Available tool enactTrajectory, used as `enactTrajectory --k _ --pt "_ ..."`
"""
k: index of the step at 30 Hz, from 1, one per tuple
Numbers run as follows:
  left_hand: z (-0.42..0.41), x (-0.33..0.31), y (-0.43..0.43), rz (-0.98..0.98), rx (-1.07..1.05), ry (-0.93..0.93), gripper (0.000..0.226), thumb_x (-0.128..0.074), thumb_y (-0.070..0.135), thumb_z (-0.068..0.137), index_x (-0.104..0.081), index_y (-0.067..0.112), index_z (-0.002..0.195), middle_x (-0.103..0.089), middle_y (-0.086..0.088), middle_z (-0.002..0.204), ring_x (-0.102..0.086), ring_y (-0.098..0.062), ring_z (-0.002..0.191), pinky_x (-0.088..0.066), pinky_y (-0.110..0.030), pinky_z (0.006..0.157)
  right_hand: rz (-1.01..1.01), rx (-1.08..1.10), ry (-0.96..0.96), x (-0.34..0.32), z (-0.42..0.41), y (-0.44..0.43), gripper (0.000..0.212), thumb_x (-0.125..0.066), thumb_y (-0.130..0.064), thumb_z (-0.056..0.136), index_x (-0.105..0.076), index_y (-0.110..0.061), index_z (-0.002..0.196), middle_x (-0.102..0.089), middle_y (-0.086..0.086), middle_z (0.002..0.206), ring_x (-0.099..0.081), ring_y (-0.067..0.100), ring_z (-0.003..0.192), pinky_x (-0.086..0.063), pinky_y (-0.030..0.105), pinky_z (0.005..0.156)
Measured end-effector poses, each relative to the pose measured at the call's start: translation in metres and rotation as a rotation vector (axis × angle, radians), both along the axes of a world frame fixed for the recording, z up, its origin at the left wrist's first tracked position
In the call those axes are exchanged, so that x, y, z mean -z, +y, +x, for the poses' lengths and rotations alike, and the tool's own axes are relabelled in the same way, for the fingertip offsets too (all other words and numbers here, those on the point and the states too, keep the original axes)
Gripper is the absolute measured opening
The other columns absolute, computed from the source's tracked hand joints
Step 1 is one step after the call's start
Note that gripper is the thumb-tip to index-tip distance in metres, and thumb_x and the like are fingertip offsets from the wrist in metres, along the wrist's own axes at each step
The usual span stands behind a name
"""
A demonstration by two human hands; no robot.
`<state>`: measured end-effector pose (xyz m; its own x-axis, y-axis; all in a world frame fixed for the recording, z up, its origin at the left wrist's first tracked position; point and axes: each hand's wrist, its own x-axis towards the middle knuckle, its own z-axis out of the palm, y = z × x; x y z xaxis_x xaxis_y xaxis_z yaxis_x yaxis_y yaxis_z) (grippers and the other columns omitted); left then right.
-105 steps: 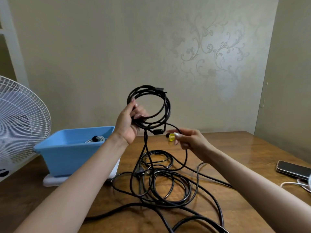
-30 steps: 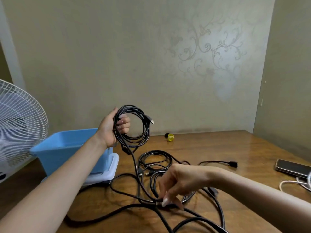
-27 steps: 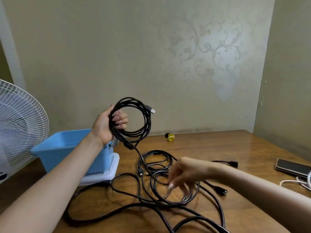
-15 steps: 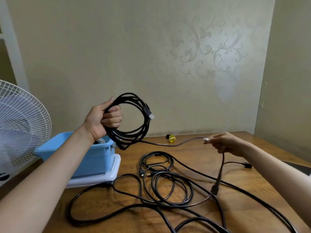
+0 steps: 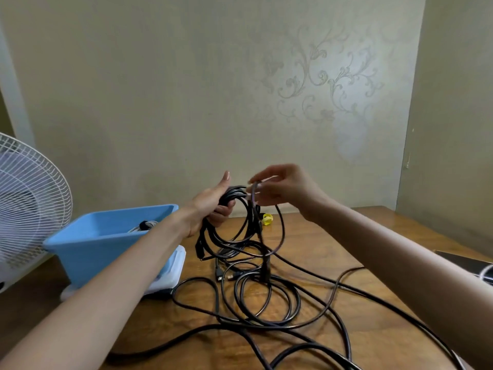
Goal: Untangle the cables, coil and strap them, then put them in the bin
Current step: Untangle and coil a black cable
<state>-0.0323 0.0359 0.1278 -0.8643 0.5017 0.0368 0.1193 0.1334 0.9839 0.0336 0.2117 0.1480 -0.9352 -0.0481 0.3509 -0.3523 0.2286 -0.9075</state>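
Cable coil (image 5: 234, 190) hung from the left hand (image 5: 210, 206), fingers wrapped round its top, above the middle of the surface (image 5: 320, 236). And the right hand (image 5: 285, 186) pinched 1 strand of it, laying it against the bundle as a fresh loop. Best play, I'd say: match the loop size and let the twist run out along the slack. Below, loose cables (image 5: 264, 265) sprawled toward the near edge; yellow strap (image 5: 267, 219) waited behind; bin (image 5: 93, 252) sat at the left edge.

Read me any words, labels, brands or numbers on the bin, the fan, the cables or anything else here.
None readable. The blue bin, the fan, the black cables and the yellow strap show no legible marking; the wall has only a floral pattern.
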Motion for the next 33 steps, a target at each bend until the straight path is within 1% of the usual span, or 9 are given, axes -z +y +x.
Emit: enactTrajectory --k 3,6,11,16,19,22,25,28,33 --pt "0.006 0.000 0.005 -0.023 0.036 0.035 0.070 -0.022 0.080 0.077 -0.047 0.016 0.067 -0.035 0.005 0.051 -0.026 -0.004 0.038 -0.021 -0.014 0.037 0.379 0.209 0.218 -0.003 -0.004 -0.013 0.008 -0.075 -0.011 0.080 -0.073 -0.009 0.087 -0.071 0.004 0.068 -0.069 0.015 0.057 -0.054 0.024 0.053" --pt "0.009 0.001 0.010 -0.014 0.149 0.012 0.079 -0.010 0.083 0.075 -0.048 0.016 0.056 -0.036 0.006 0.045 -0.027 -0.004 0.035 -0.022 -0.015 0.034 0.686 0.346 0.413 -0.013 -0.013 -0.018 0.013 -0.080 -0.027 0.074 -0.076 -0.021 0.084 -0.061 -0.007 0.074 -0.056 0.009 0.066 -0.044 0.025 0.059" --pt "0.001 0.011 0.006 0.133 0.346 -0.279 0.094 -0.006 0.091 0.069 -0.049 0.007 0.067 -0.031 0.002 0.047 -0.027 -0.006 0.033 -0.018 -0.016 0.035 0.627 0.189 0.705 -0.013 -0.014 -0.030 0.005 -0.076 -0.010 0.077 -0.072 -0.008 0.078 -0.064 -0.001 0.077 -0.061 0.012 0.061 -0.051 0.031 0.065" --pt "0.009 0.022 0.009 0.329 0.110 -0.196 0.050 -0.019 0.041 0.103 -0.046 0.018 0.068 -0.039 0.003 0.044 -0.041 -0.006 0.037 -0.031 -0.015 0.039 0.643 -0.055 0.921 0.014 0.003 -0.051 0.019 -0.062 0.011 0.070 -0.071 -0.003 0.079 -0.065 0.008 0.081 -0.064 0.021 0.072 -0.053 0.032 0.073" --pt "0.010 0.015 0.004 0.351 0.128 -0.263 0.028 -0.045 0.038 0.096 -0.040 0.021 0.074 -0.031 0.005 0.052 -0.041 -0.007 0.042 -0.036 -0.019 0.042 0.724 -0.138 0.884 0.043 0.018 -0.060 0.015 -0.059 0.001 0.076 -0.072 0.001 0.084 -0.063 0.012 0.087 -0.060 0.024 0.077 -0.047 0.029 0.077" --pt "0.007 0.010 0.003 0.412 0.208 -0.393 0.038 -0.039 0.036 0.097 -0.039 0.015 0.065 -0.027 0.006 0.046 -0.031 -0.006 0.032 -0.030 -0.017 0.033 0.713 -0.138 0.833 0.073 0.022 -0.064 0.022 -0.068 -0.008 0.081 -0.070 -0.003 0.102 -0.057 0.011 0.097 -0.054 0.024 0.086 -0.047 0.036 0.076" --pt "0.002 0.011 0.004 0.452 0.204 -0.307 0.047 -0.039 0.044 0.094 -0.042 0.018 0.055 -0.026 0.008 0.042 -0.025 -0.003 0.031 -0.017 -0.014 0.034 0.568 -0.088 0.776 0.100 0.020 -0.060 0.037 -0.057 0.008 0.082 -0.059 -0.009 0.116 -0.050 0.007 0.109 -0.053 0.021 0.088 -0.051 0.037 0.075" --pt "-0.004 0.010 0.001 0.565 0.169 -0.196 0.050 -0.039 0.044 0.094 -0.040 0.020 0.051 -0.028 0.007 0.044 -0.029 -0.004 0.036 -0.024 -0.015 0.035 0.313 -0.012 0.720 0.120 0.024 -0.051 0.041 -0.055 0.011 0.085 -0.048 -0.019 0.114 -0.044 -0.001 0.117 -0.060 0.018 0.089 -0.056 0.033 0.070" --pt "-0.011 0.003 -0.017 0.816 0.414 -0.273 0.048 -0.037 0.041 0.096 -0.042 0.018 0.055 -0.027 0.008 0.051 -0.030 -0.003 0.042 -0.034 -0.014 0.040 0.137 -0.123 0.204 0.122 0.016 -0.008 0.016 -0.066 -0.005 0.087 -0.061 -0.019 0.094 -0.068 0.001 0.081 -0.066 0.013 0.067 -0.057 0.033 0.063"
